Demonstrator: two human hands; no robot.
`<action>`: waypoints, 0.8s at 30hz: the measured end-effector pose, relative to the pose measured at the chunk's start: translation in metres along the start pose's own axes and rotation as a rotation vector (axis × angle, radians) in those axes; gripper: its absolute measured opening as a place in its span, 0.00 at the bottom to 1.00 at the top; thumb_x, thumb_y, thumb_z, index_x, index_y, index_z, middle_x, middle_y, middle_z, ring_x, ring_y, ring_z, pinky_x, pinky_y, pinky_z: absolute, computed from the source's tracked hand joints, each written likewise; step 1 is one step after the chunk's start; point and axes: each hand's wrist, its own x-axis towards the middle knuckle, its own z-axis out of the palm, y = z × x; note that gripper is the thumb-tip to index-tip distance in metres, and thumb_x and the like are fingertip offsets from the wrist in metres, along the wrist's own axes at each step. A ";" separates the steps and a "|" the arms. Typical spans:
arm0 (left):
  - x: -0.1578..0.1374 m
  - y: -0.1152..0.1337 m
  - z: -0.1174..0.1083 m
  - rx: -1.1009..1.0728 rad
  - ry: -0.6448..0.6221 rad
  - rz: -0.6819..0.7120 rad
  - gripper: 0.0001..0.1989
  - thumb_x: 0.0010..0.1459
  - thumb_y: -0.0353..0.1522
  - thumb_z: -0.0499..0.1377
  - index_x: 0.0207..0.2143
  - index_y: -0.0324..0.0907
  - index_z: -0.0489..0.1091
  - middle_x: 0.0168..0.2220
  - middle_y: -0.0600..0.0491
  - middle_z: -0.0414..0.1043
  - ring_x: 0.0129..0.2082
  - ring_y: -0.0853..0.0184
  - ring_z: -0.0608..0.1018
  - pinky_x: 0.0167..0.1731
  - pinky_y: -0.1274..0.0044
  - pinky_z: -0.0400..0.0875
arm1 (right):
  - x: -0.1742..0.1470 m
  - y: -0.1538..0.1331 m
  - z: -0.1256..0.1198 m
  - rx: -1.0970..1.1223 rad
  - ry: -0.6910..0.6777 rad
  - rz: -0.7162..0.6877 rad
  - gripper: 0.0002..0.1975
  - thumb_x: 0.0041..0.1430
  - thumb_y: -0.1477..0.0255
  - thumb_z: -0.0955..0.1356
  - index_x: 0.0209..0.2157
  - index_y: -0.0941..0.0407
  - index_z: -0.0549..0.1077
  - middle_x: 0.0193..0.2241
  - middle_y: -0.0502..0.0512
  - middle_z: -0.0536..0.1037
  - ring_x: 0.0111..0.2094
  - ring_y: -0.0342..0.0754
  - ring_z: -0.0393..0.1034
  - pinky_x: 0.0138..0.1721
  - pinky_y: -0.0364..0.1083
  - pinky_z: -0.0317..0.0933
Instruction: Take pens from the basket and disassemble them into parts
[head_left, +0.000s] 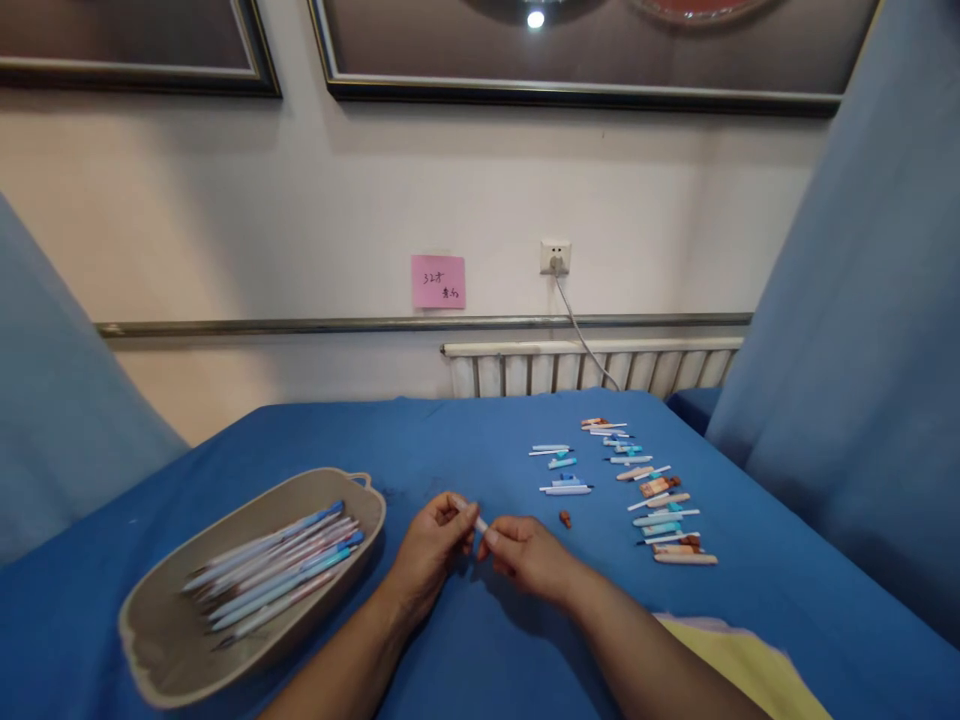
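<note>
In the head view, my left hand (435, 540) and my right hand (529, 555) meet above the blue cloth, each pinching a slim, pale pen part (481, 524). The fingers cover most of it, so its full shape is hidden. A small brown pen piece (565, 519) lies just beyond my right hand. Further right are pen parts in loose groups: white refills (670, 541), pale barrels (685, 559), and blue or brown top pieces (660, 486). To the left of my left hand, whole pens (281, 565) lie side by side in a beige basket (161, 665).
A blue cloth (450, 440) covers the table. Yellow cloth (739, 660) lies at the front right, partly under my right forearm. Behind the table are a radiator (517, 375), a wall socket with a cord (556, 258) and a pink note (438, 282). Blue curtains (847, 330) hang at both sides.
</note>
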 end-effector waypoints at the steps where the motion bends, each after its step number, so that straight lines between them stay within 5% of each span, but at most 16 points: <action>1: -0.001 0.001 0.001 -0.016 0.005 0.002 0.11 0.49 0.36 0.65 0.26 0.40 0.66 0.19 0.59 0.65 0.17 0.76 0.67 0.19 0.84 0.60 | 0.000 0.001 0.000 0.004 -0.006 -0.007 0.18 0.55 0.57 0.63 0.27 0.59 0.68 0.14 0.43 0.58 0.14 0.37 0.47 0.17 0.40 0.42; 6: -0.007 0.009 0.000 -0.104 -0.094 -0.042 0.18 0.49 0.34 0.64 0.43 0.40 0.70 0.38 0.49 0.73 0.25 0.72 0.73 0.24 0.81 0.65 | 0.000 -0.001 0.000 0.076 0.004 0.042 0.21 0.52 0.52 0.64 0.27 0.58 0.67 0.13 0.41 0.57 0.13 0.36 0.44 0.16 0.40 0.39; 9: -0.007 0.010 -0.002 -0.080 -0.143 -0.067 0.13 0.49 0.34 0.64 0.38 0.36 0.72 0.29 0.50 0.73 0.24 0.72 0.72 0.24 0.81 0.65 | -0.002 -0.004 -0.001 0.079 0.007 0.065 0.22 0.51 0.50 0.64 0.28 0.58 0.67 0.15 0.42 0.58 0.13 0.36 0.44 0.16 0.40 0.38; 16: 0.001 0.013 -0.006 -0.163 0.161 0.006 0.13 0.45 0.36 0.67 0.27 0.38 0.66 0.25 0.56 0.71 0.18 0.78 0.68 0.18 0.87 0.63 | -0.004 -0.003 -0.001 -0.060 -0.016 0.082 0.15 0.56 0.60 0.63 0.28 0.59 0.70 0.15 0.43 0.59 0.14 0.36 0.48 0.16 0.39 0.42; 24: 0.004 0.012 -0.009 -0.191 0.202 0.005 0.09 0.52 0.32 0.63 0.34 0.38 0.67 0.31 0.52 0.73 0.22 0.76 0.72 0.22 0.85 0.69 | -0.002 -0.004 -0.008 -0.113 0.063 0.146 0.11 0.55 0.68 0.61 0.27 0.58 0.71 0.13 0.43 0.58 0.13 0.37 0.47 0.16 0.39 0.40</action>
